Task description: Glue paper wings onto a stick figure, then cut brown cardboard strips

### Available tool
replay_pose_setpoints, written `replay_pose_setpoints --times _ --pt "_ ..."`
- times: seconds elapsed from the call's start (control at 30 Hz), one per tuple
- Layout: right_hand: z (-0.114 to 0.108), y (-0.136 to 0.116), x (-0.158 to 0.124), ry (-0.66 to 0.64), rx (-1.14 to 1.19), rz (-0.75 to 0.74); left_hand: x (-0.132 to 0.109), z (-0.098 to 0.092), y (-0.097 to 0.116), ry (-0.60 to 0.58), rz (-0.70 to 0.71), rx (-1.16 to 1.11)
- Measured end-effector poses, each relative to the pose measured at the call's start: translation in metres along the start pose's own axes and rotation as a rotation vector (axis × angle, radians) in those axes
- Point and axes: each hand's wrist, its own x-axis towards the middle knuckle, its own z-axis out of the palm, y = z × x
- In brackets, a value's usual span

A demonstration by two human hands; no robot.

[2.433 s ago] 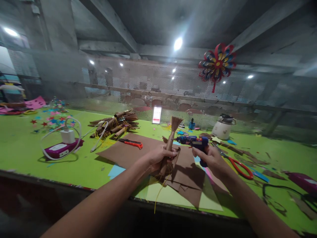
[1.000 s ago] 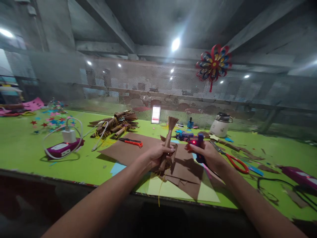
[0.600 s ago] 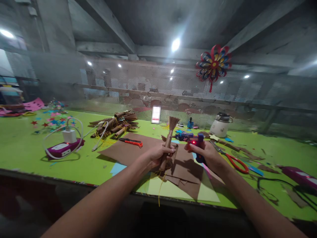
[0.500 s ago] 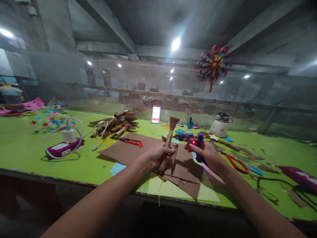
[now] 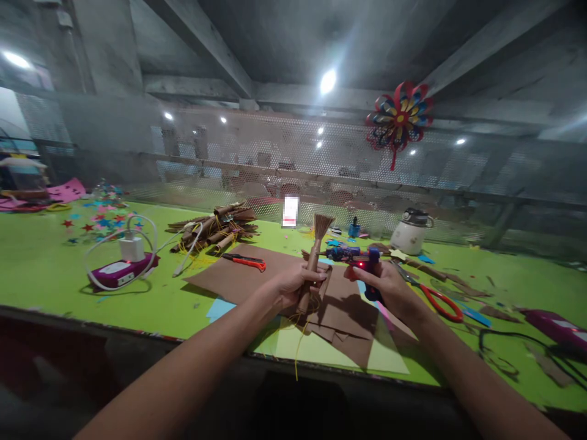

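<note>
My left hand is wrapped round a rolled brown paper stick with a fringed top, held upright over the table. My right hand grips a blue glue gun whose red light glows; its nozzle points left at the roll, just below the fringe. Yellow strands hang from the roll's lower end. Brown paper sheets lie flat beneath both hands.
On the green table: a pile of similar brown rolls, a red utility knife, red-handled scissors, a white jug, a purple box with a white charger and cable, coloured stars far left. A paper pinwheel hangs above.
The glue gun's red light came on. The gun and right hand shifted slightly left, closer to the roll. The left hand and roll have hardly moved.
</note>
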Motion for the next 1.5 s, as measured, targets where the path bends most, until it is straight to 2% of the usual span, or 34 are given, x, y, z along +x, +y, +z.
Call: replay_pose_setpoints --times 0.2,0.53,0.9,1.2,1.5 --pt "0.000 -0.002 -0.001 -0.002 -0.014 -0.011 0.002 -0.001 -0.001 0.001 -0.006 0.022" --pt "-0.003 0.009 0.002 0.034 0.046 -0.018 -0.001 0.001 0.002 -0.073 0.006 -0.019" --pt "0.001 0.003 -0.001 0.012 -0.027 -0.028 0.003 -0.003 -0.003 -0.040 0.005 0.000" --pt "-0.002 0.007 0.000 0.030 -0.142 -0.068 -0.002 0.007 0.001 0.052 0.006 0.022" --pt "-0.005 0.008 0.000 0.007 -0.209 -0.072 0.001 0.001 -0.003 0.036 0.021 0.100"
